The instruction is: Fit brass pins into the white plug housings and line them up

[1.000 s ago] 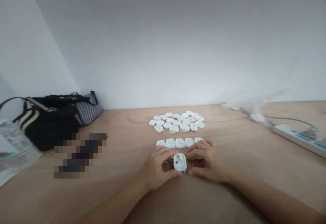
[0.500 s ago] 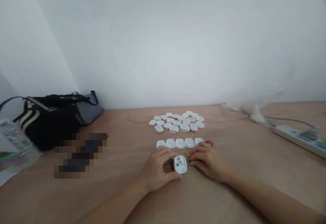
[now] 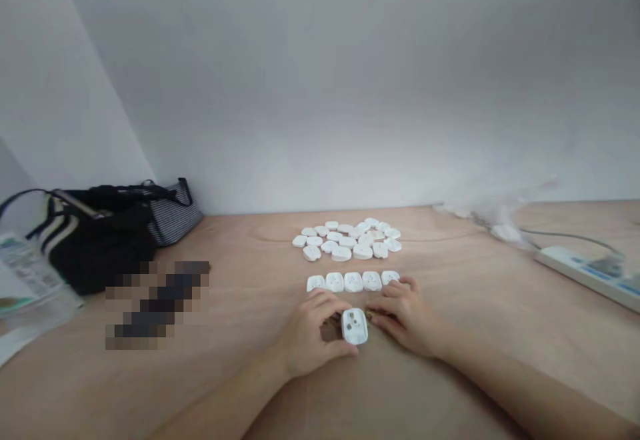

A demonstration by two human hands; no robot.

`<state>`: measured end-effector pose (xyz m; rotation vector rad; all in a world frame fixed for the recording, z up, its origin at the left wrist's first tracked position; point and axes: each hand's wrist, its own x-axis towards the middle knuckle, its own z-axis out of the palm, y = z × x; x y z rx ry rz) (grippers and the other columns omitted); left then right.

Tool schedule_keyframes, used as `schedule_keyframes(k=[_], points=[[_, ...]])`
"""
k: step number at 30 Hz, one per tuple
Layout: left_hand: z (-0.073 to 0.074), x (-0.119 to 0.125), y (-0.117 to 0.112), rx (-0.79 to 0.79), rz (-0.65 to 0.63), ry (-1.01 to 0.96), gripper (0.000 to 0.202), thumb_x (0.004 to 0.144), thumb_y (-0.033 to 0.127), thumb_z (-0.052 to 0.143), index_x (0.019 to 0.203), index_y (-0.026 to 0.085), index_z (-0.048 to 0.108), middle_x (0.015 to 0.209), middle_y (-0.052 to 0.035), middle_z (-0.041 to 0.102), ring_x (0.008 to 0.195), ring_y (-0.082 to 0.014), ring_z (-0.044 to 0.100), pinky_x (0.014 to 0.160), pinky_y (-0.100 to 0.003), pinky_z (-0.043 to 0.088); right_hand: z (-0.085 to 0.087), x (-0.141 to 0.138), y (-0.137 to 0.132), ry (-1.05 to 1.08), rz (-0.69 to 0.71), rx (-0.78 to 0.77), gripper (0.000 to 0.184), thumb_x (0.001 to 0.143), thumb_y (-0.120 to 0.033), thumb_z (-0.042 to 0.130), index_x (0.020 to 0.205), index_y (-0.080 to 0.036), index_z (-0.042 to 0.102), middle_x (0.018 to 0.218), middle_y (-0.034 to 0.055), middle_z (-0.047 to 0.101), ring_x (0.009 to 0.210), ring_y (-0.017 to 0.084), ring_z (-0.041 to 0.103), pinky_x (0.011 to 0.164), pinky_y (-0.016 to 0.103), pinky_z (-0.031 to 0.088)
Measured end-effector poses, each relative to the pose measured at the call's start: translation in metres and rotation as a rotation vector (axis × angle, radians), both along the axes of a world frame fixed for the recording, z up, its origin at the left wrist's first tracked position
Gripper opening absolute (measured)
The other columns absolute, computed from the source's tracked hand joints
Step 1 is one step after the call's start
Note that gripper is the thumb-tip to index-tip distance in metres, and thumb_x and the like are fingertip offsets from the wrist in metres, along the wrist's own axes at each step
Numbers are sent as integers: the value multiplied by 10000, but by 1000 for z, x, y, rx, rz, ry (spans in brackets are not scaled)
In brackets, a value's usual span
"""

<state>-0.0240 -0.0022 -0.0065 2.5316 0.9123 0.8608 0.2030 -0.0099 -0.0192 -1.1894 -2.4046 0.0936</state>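
Observation:
My left hand (image 3: 307,337) grips a small white plug cover (image 3: 355,326) between thumb and fingers, low over the wooden table (image 3: 250,373). My right hand (image 3: 407,317) lies just to its right, its fingers curled and pinched at something small and brownish by the cover's edge. Just beyond the hands runs a row of white plug covers (image 3: 353,281) lying side by side. Farther back sits a loose heap of the same white covers (image 3: 347,239).
A black and striped bag (image 3: 107,227) stands at the far left near the wall. A blurred dark object (image 3: 155,303) lies in front of it. A plastic packet (image 3: 27,280) sits at the left edge. A white power strip (image 3: 590,270) with its cable lies at the right.
The white cover in my left hand has tilted and sunk slightly toward the table. My right hand has drawn its fingers in closer to the cover.

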Motion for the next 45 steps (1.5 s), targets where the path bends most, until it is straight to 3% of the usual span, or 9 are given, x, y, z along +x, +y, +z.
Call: schedule_keyframes(k=[12,18,22,26,34,45], points=[[3,0,0,-6,-12,-1,438,603,411,788,956,200,637,892,-53,643,853,-224,548,785,-329,424,-6,-3,0,150,13,5,146,870,-193,490,861,-232,630,809,30,621,837,190,538,862,411,307],[2,0,-1,-8,2,15,445,599,408,792,956,189,640,892,-54,640,856,-224,550,782,-329,425,-1,-2,1,265,-37,84,202,893,-240,453,786,-200,620,793,44,617,789,179,553,755,340,374],[2,0,-1,3,14,13,450,602,413,790,964,191,639,906,-59,645,867,-231,550,800,-342,424,5,-4,-2,421,18,-17,204,884,-277,483,805,-205,657,701,25,641,673,158,576,632,269,432],[0,0,0,32,52,11,420,616,400,784,956,201,638,912,-54,645,875,-232,552,793,-339,425,11,-8,-10,452,139,-128,233,884,-188,449,990,-238,650,915,21,694,816,163,621,715,270,467],[-2,0,-2,121,101,8,420,639,398,771,981,204,623,944,-54,645,916,-240,549,829,-357,419,11,-12,-17,326,14,-104,155,844,-209,519,832,-237,670,788,6,698,785,180,601,821,353,350],[-4,2,-1,196,110,48,419,667,442,737,982,199,605,924,-59,640,901,-250,545,832,-383,393,12,-18,-16,287,-33,-84,145,847,-234,539,750,-230,646,720,-7,683,748,168,564,776,333,274]])
